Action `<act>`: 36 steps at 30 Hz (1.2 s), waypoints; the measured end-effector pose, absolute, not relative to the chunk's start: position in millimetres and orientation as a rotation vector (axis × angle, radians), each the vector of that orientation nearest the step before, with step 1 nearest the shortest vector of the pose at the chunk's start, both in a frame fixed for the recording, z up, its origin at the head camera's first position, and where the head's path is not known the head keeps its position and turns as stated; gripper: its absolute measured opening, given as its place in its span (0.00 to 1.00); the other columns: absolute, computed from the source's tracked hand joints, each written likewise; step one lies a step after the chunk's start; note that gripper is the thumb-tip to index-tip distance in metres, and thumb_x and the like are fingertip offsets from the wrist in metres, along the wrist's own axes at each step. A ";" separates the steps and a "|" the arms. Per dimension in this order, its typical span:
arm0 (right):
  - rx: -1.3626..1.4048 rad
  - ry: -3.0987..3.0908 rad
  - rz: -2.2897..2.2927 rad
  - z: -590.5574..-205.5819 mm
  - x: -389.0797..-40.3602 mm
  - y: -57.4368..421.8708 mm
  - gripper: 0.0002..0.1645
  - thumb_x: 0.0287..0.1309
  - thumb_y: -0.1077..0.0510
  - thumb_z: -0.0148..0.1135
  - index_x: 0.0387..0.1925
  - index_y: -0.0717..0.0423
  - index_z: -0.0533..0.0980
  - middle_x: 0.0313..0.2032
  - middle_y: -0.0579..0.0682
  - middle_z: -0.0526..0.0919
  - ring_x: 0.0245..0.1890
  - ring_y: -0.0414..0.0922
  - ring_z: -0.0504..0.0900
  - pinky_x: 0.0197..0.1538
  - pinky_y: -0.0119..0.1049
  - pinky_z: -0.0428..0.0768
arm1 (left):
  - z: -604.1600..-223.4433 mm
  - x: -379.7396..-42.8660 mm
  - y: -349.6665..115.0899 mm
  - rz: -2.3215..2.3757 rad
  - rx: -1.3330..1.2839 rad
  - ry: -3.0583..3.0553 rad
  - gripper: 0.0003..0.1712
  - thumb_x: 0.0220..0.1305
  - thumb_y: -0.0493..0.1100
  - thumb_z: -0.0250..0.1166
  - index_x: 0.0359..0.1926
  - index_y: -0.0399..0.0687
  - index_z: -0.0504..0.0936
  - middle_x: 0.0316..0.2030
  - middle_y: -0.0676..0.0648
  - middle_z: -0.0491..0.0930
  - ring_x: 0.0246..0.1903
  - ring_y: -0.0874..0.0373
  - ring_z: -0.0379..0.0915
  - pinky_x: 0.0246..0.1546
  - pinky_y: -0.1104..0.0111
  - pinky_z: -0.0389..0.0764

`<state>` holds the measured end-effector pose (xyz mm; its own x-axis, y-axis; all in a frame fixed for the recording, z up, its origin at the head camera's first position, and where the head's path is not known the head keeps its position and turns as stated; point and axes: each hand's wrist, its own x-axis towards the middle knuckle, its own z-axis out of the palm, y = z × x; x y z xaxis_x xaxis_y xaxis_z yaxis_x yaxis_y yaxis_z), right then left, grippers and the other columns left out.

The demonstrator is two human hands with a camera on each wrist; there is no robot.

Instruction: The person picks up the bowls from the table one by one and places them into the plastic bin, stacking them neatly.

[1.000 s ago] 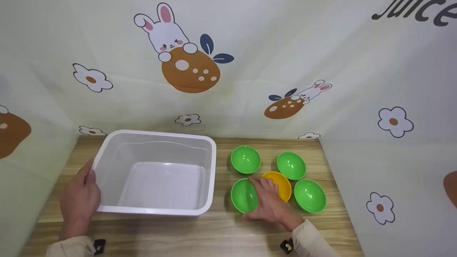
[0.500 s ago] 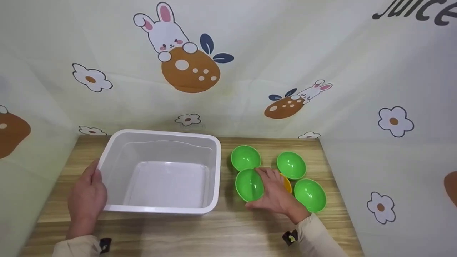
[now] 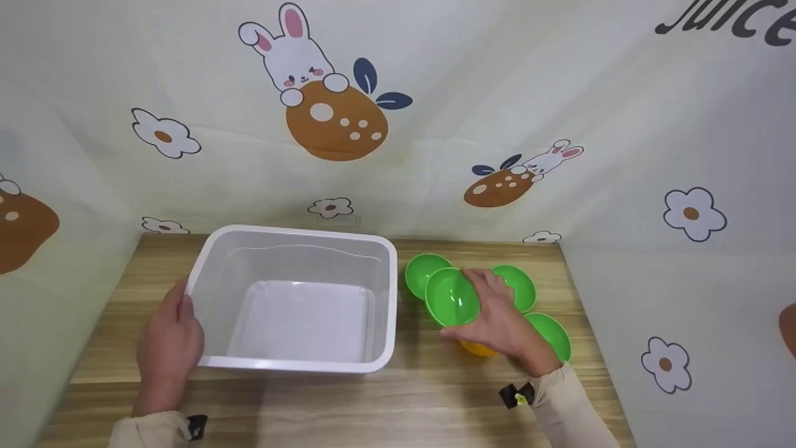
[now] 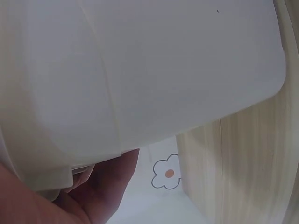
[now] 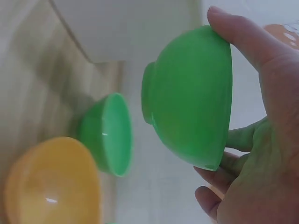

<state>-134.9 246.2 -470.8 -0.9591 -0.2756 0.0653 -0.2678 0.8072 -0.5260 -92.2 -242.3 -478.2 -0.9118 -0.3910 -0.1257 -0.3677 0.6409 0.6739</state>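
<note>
My left hand (image 3: 171, 342) grips the left rim of a white plastic basin (image 3: 298, 366); in the left wrist view the fingers curl under the rim beside the basin's outer wall (image 4: 177, 60). My right hand (image 3: 497, 314) holds a green bowl (image 3: 452, 297) by its rim, thumb on one side and fingers on the other. The right wrist view shows this bowl (image 5: 194, 98) raised off the table. Below it in the head view, an orange bowl (image 3: 477, 348) is mostly covered by the hand and the held bowl.
Other green bowls stand on the wooden table (image 3: 385, 404): one at the back (image 3: 423, 274), one behind my right hand (image 3: 519, 289), and a bowl (image 3: 552, 336) partly behind my wrist. Behind the table hangs a cloth (image 3: 429, 186) with rabbit prints.
My right hand has lifted the front green bowl and moved it back and slightly right, over the orange bowl. The basin and my left hand have shifted right.
</note>
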 end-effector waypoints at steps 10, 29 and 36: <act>-0.419 3.018 -0.830 -439.0 -139.5 253.5 0.73 0.33 0.25 0.79 0.76 0.53 0.60 0.70 0.57 0.68 0.65 0.57 0.67 0.64 0.62 0.66 | -478.7 -95.4 -230.5 -1.171 0.649 -2.814 0.33 0.82 0.51 0.31 0.81 0.47 0.53 0.75 0.33 0.62 0.68 0.31 0.66 0.62 0.37 0.66; -0.531 2.920 -0.898 -412.2 -151.7 223.0 0.73 0.37 0.23 0.77 0.78 0.53 0.58 0.73 0.52 0.62 0.68 0.53 0.66 0.64 0.58 0.78 | -477.2 -93.8 -220.8 -1.151 0.651 -2.849 0.33 0.82 0.51 0.30 0.81 0.47 0.51 0.75 0.32 0.61 0.69 0.29 0.64 0.60 0.34 0.66; -0.623 2.946 -0.877 -406.5 -153.5 212.0 0.71 0.37 0.23 0.76 0.77 0.53 0.59 0.71 0.52 0.65 0.67 0.51 0.66 0.63 0.55 0.79 | -477.5 -93.6 -217.1 -1.102 0.648 -2.871 0.33 0.82 0.51 0.30 0.81 0.46 0.52 0.74 0.31 0.62 0.69 0.27 0.63 0.60 0.33 0.66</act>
